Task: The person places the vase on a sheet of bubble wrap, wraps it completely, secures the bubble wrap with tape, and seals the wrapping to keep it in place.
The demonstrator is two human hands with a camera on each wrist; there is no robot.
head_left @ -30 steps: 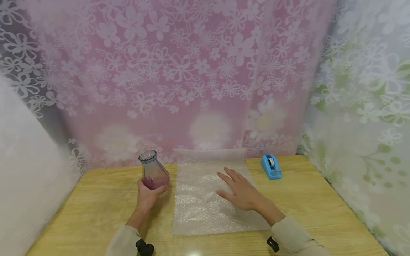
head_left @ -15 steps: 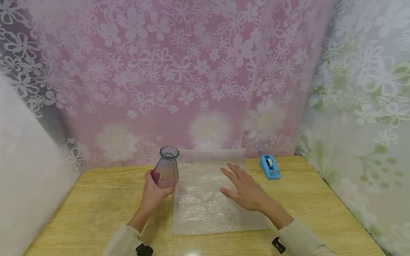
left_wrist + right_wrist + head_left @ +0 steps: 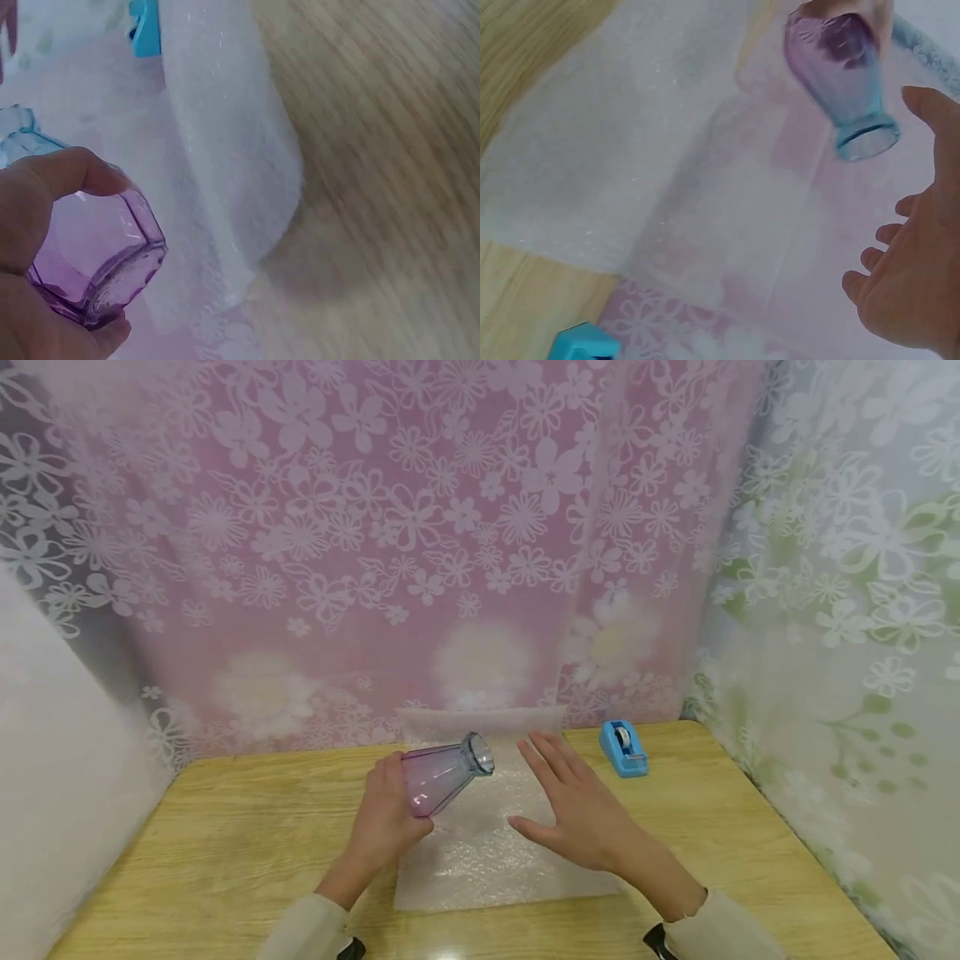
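- Gripping the vase (image 3: 438, 781) by its base, our left hand (image 3: 384, 817) holds it, in the head view, over the left part of the translucent sheet (image 3: 517, 864) on the surface (image 3: 255, 852). Its long axis lies almost sideways, mouth toward our right hand (image 3: 577, 810), spread and holding nothing; half a second ago it was near upright, mouth up, farther left.
- From the left wrist, we see our digits curled round the purple base, the bluish neck pointing away.
- From the right wrist, the mouth faces our free hand, apart from it.
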